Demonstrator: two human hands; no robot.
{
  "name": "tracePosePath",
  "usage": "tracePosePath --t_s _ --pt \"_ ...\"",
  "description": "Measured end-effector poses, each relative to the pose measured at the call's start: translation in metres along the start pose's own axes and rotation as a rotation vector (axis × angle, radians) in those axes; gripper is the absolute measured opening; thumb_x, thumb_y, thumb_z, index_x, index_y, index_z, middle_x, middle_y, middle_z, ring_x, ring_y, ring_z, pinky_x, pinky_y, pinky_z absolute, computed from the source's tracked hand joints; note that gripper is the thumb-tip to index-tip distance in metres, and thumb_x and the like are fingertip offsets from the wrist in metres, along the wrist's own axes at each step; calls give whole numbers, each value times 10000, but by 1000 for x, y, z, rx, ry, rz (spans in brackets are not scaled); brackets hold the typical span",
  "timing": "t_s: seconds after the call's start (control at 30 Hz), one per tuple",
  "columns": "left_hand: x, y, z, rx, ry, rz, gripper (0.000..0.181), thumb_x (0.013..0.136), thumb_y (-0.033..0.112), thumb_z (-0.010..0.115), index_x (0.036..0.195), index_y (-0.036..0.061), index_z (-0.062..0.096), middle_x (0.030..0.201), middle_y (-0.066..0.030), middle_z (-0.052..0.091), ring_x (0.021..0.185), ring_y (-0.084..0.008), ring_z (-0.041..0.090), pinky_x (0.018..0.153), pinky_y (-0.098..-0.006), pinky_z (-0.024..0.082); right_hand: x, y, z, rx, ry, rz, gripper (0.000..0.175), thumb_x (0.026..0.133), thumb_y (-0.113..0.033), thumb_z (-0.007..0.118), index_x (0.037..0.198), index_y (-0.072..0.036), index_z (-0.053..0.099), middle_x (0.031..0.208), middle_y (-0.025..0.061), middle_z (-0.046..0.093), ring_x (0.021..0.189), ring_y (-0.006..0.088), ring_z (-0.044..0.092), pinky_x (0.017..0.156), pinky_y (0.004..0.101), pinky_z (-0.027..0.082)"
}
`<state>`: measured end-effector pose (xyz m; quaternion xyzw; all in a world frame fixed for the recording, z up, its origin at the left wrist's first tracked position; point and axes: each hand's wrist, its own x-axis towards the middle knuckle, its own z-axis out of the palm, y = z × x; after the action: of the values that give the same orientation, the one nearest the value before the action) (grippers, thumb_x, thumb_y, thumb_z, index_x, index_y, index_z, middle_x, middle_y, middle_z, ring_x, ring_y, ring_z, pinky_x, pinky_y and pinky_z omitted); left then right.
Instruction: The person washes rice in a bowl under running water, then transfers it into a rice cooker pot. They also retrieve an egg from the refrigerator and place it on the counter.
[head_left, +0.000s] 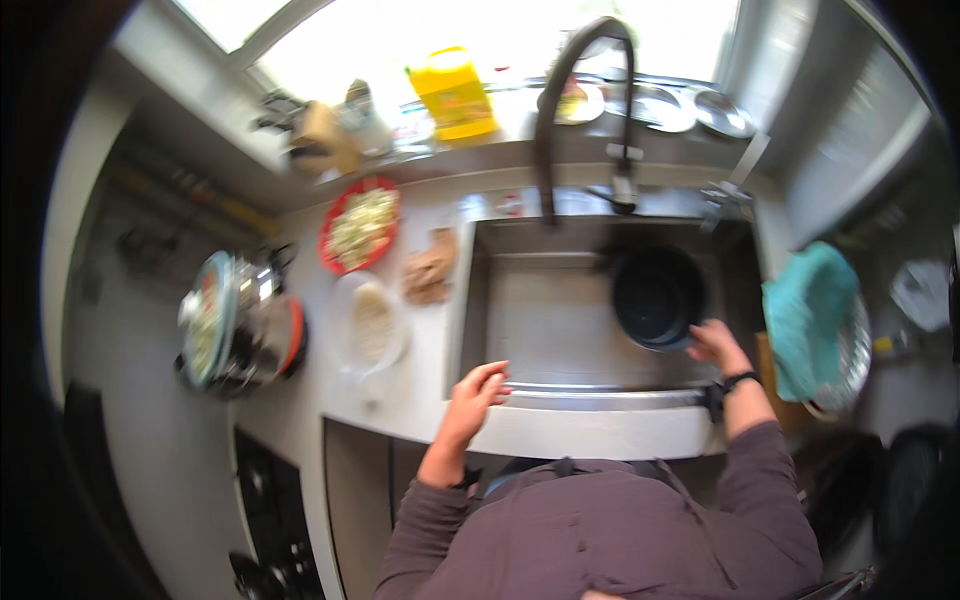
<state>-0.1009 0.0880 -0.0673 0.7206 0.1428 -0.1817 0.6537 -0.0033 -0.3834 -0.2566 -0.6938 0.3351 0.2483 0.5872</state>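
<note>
My right hand (712, 345) grips the near rim of a round dark pot (660, 296), which is in the right part of the stainless-steel sink (547, 322). Over the sink's near left corner is my left hand (477, 394), fingers slightly curled and holding nothing. A dark gooseneck faucet (551, 127) arches above the basin. Left of the sink, on the counter, are a crumpled brown paper or bag (431, 268), a clear plastic container of rice-like white grains (371, 322) and a red-rimmed dish of chopped pale green vegetables (362, 227).
A steamer-like appliance with a glass lid (217, 319) stands at the left. Right of the sink, a teal cloth (814, 322) drapes over a basket or tray (859, 367). A yellow jug (454, 94), a knife block (324, 142) and several small plates (664, 109) line the windowsill.
</note>
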Motion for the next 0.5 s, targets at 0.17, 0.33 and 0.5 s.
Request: tracePosePath --t_s 0.17,0.33,0.5 --pt "11 -28 -51 -328 398 -20 532 955 308 528 1361 8 358 1261 -144 460 917 -226 623 742 -334 523 4 2 -16 -309 330 -185 267 873 -188 590 1099 -55 541 815 133 626 522 241 636 384 346 502" --pt "22 -65 -135 -717 995 -69 596 908 441 560 1242 -34 426 1231 -163 446 933 -246 562 661 -336 524 -24 -16 -5 -241 347 -332 199 887 -144 564 1049 -31 583 873 110 653 521 164 625 394 277 477" --pt "39 -106 -187 -145 1558 -246 617 820 517 622 1062 -32 480 1134 -193 424 1011 -309 473 761 -461 456 -73 -41 43 -218 260 -484 155 894 -133 552 977 -17 613 800 94 655 528 147 631 407 253 475"
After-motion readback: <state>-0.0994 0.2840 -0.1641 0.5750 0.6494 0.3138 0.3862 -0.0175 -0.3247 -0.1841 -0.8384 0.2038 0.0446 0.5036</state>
